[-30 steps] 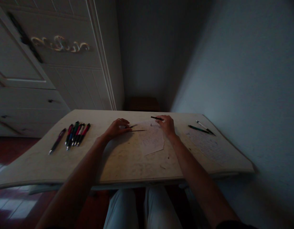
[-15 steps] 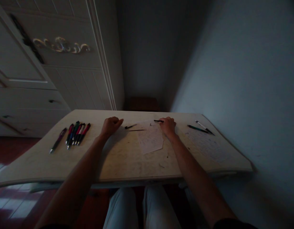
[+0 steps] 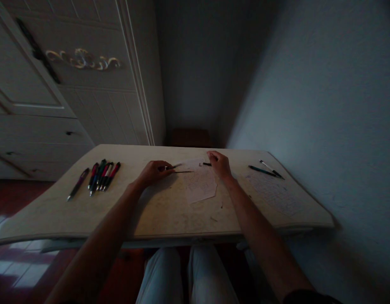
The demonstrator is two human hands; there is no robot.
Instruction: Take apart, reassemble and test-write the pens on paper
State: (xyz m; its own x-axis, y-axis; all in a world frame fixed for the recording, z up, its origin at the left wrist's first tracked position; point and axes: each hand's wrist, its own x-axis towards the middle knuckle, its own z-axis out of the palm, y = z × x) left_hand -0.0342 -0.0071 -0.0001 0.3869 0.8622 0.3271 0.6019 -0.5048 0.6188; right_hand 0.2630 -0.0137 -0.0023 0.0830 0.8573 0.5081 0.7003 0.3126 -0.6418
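My left hand (image 3: 156, 171) is closed at the left edge of the written paper (image 3: 201, 189), its fingertips pinching a slim pen part (image 3: 175, 166) with a dark end. Just below those fingertips a thin dark stick like a pen refill (image 3: 185, 172) lies across the paper's edge. My right hand (image 3: 220, 164) is curled above the paper's upper right corner, thumb and fingers together; whatever they hold is too small to tell. A short black pen piece (image 3: 207, 164) lies beside it, its right end hidden behind the hand.
Several click pens (image 3: 103, 176) lie grouped on the left of the pale table (image 3: 182, 219). On the right are a dark green pen (image 3: 261, 170), a white-and-black pen (image 3: 268, 166) and another written sheet (image 3: 274, 194). A wall (image 3: 334, 105) borders the right side; a white cabinet (image 3: 103, 109) stands left.
My left hand has moved right and closed on the slim pen part. My right hand has shifted slightly left and up, its fingers now off the black pen piece, which stays on the paper.
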